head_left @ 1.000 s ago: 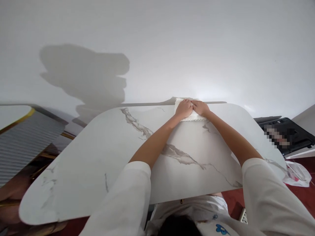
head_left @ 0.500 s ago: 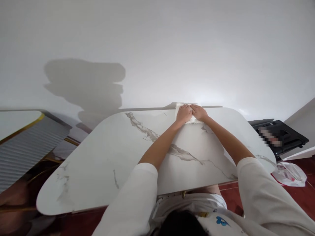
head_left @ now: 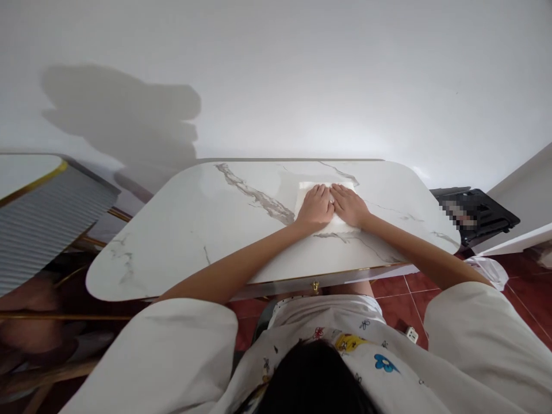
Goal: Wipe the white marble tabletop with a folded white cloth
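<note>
A folded white cloth (head_left: 307,191) lies on the white marble tabletop (head_left: 207,224), right of its middle. My left hand (head_left: 316,206) and my right hand (head_left: 350,205) both lie flat on the cloth, side by side and touching, fingers stretched out and pressed down on it. The hands cover most of the cloth; only its far and left edges show. My white sleeves fill the bottom of the view.
A white wall stands just behind the table's far edge. A ribbed grey cabinet with gold trim (head_left: 41,218) stands at the left. A black device (head_left: 474,214) sits right of the table, a white plastic bag (head_left: 489,269) on the red tiled floor below it.
Both hands have drawn the cloth back from the table's far edge toward me, to the middle of the tabletop. The fingers have flattened out on it.
</note>
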`<state>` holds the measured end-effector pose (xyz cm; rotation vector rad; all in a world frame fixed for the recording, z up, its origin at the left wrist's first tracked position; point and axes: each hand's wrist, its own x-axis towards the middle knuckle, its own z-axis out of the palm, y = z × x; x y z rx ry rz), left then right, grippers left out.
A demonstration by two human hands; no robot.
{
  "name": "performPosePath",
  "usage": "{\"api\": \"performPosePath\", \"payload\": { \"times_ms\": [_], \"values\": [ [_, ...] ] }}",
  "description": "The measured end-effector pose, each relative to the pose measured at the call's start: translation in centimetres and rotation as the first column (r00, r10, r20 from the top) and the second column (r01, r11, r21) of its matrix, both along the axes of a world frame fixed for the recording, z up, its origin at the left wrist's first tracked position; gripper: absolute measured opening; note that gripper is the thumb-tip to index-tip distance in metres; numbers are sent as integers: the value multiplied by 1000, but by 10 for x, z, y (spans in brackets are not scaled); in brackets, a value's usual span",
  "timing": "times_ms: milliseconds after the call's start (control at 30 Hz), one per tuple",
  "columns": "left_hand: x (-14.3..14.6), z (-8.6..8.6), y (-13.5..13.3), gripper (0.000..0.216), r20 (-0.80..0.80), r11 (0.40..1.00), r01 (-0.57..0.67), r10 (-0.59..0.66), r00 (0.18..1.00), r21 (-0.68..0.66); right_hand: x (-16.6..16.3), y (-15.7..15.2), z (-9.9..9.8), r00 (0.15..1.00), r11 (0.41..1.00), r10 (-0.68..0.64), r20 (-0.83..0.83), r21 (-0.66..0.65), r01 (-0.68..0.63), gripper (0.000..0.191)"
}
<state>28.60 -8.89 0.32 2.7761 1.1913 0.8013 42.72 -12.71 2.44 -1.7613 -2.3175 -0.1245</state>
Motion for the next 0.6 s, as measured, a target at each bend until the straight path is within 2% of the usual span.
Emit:
{"api": "performPosePath", "payload": {
  "times_ms": [167, 267, 400, 600],
  "values": [
    [-26, -5, -76, 53, 25, 999, 13, -12, 1000, -37, -20, -74, -1, 999, 999, 42, 15, 28, -43, 51],
    [-28, -4, -109, 54, 29, 999, 11, -10, 1000, -51, -19, -103, -2, 997, 997, 69, -14, 29, -69, 52],
    [-4, 0, -124, 57, 32, 995, -2, 5, 999, -95, 6, -117, 1, 995, 996, 83, -52, -15, -84, 54],
    [53, 4, -120, 56, 92, 990, 85, -75, 993, -113, 57, -127, 9, 1000, 999, 18, -1, -37, -18, 54]
  ]
}}
